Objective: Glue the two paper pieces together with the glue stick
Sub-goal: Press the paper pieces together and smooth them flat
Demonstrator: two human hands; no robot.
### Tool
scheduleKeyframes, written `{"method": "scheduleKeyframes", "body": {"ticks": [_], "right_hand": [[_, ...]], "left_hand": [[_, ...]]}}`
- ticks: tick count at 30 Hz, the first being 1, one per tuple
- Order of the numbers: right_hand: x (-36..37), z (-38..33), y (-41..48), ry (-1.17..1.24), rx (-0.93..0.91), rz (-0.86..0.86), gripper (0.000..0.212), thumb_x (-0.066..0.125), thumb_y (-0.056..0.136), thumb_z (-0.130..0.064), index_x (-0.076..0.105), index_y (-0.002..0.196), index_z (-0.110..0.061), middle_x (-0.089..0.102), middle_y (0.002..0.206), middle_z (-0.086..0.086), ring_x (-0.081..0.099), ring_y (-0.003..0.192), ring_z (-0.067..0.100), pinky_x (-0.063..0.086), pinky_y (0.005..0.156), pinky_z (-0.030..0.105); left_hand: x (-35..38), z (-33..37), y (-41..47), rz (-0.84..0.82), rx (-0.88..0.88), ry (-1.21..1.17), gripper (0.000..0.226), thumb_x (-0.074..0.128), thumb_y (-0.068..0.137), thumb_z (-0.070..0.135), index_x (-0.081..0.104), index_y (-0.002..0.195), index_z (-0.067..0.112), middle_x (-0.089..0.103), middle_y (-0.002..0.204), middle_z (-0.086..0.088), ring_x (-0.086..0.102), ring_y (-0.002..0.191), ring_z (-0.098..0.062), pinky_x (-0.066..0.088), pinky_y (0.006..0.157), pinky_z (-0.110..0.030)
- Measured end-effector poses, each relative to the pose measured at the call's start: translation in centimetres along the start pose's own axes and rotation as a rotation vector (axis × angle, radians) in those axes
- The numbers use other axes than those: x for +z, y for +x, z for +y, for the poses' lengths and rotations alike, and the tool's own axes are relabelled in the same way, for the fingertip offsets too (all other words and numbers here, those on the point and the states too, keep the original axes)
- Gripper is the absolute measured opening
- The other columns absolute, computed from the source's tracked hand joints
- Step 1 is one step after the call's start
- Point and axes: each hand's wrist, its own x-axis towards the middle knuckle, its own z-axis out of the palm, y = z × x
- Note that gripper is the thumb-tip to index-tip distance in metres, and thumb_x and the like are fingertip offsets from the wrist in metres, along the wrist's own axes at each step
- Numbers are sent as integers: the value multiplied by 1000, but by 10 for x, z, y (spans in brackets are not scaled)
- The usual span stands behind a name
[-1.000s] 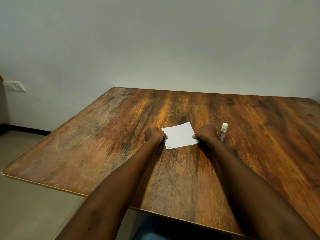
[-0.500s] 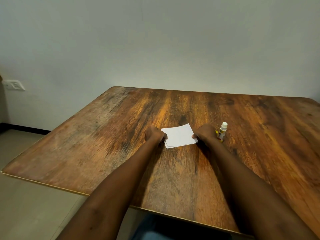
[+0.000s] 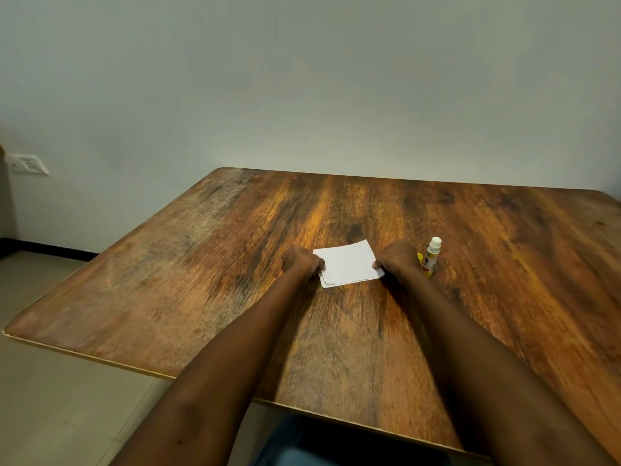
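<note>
We log:
- Wooden table (image 3: 201, 297): dark rustic grain, orange-brown streaks, pale edge band along near side, top fills most of lower view.
- Plain light wall (image 3: 302, 79): behind table's far edge.
- White switch plate (image 3: 27, 164): on wall, far left.
- Black skirting strip (image 3: 50, 248): at wall foot, left.
- Beige floor (image 3: 50, 398): below table's left edge.
- Blue cloth (image 3: 295, 445): under near table edge, detail unclear to us.

White paper pieces (image 3: 347, 266) lie on the streaky brown wood-grain table (image 3: 201, 280); beside them, a yellow-and-white glue stick (image 3: 430, 257) with a white cap.
</note>
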Motion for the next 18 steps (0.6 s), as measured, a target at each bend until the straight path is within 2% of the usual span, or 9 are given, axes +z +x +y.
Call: {"method": "scheduleKeyframes", "body": {"ticks": [3, 5, 7, 9, 12, 15, 18], "right_hand": [[-2, 1, -1, 16, -13, -26, 12, 72, 77, -5, 65, 79, 5, 67, 100, 21, 65, 87, 30, 43, 56, 25], [-5, 0, -1, 39, -12, -67, 16, 69, 78, -5, 59, 67, -1, 63, 87, 18, 59, 75, 24, 39, 52, 24], [-9, -1, 0, 86, -5, -103, 11, 67, 79, -6, 64, 79, 5, 59, 79, 12, 56, 71, 21, 41, 57, 28], [-12, -2, 2, 139, 19, -139, 17, 65, 82, -7, 65, 92, 7, 60, 84, 13, 57, 80, 25, 42, 64, 33], [-13, -5, -1, 150, 28, -171, 9, 61, 83, -6, 61, 77, 0, 58, 80, 12, 56, 76, 25, 42, 60, 32], [-13, -7, -1, 162, 36, -164, 16, 59, 82, -4, 55, 67, -3, 55, 73, 12, 52, 67, 22, 38, 52, 29], [-14, -10, -3, 166, 53, -183, 14, 57, 83, -4, 53, 69, -5, 54, 75, 11, 52, 68, 21, 39, 53, 28]], "left_hand": [[0, 0, 0, -2, -1, 13, 31, 74, 78, 7, 65, 105, -5, 67, 107, -18, 60, 77, -19, 43, 52, -23], [0, 0, 1, -5, -6, 22, 31, 74, 78, 8, 65, 105, -5, 67, 107, -17, 59, 79, -19, 42, 51, -23], [0, 1, 1, -17, -9, 30, 32, 75, 78, 9, 65, 105, -5, 67, 106, -17, 59, 80, -19, 42, 52, -23], [0, 1, 1, -28, -15, 35, 33, 75, 77, 9, 67, 105, -5, 67, 107, -17, 61, 82, -20, 43, 52, -23], [-1, 2, 1, -36, -22, 37, 33, 75, 77, 8, 67, 106, -5, 67, 108, -17, 65, 88, -23, 47, 57, -25], [-1, 3, 3, -50, -28, 28, 32, 74, 77, 5, 67, 106, -6, 67, 107, -20, 64, 82, -23, 50, 58, -28], [-3, 3, 6, -85, -60, -37, 32, 73, 76, 0, 65, 106, -7, 67, 101, -22, 67, 79, -27, 58, 76, -38]]}}
